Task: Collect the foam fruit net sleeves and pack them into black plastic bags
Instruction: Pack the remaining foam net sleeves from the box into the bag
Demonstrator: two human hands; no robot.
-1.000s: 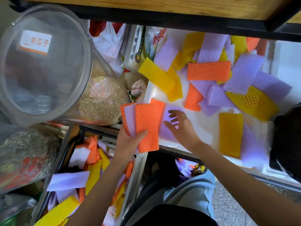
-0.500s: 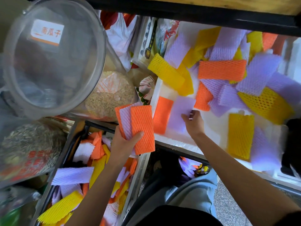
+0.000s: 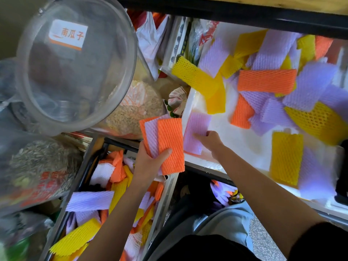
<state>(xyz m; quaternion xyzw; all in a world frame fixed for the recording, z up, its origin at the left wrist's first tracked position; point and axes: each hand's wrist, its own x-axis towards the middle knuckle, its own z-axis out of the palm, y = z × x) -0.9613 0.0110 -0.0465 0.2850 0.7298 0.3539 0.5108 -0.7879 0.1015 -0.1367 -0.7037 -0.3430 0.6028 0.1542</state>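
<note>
Foam net sleeves in orange, purple and yellow lie scattered on a white tray (image 3: 243, 147). My left hand (image 3: 150, 162) grips a small stack of sleeves (image 3: 169, 144), orange on top with purple and orange behind, held over the tray's left edge. My right hand (image 3: 209, 142) pinches a purple sleeve (image 3: 197, 129) at the tray's near left corner, with an orange sleeve partly under it. A long orange sleeve (image 3: 266, 81) lies further back. A black bag (image 3: 341, 174) shows at the right edge.
A big clear jar with a labelled lid (image 3: 75, 65) and seeds inside stands at the left. Below it a metal-framed crate (image 3: 105, 200) holds more sleeves. A black-edged wooden shelf (image 3: 244, 14) runs overhead. My knees are at the bottom centre.
My right hand shifted left onto the purple sleeve and took hold of it, drawing it over the orange one beside it. My left hand kept its stack and moved slightly.
</note>
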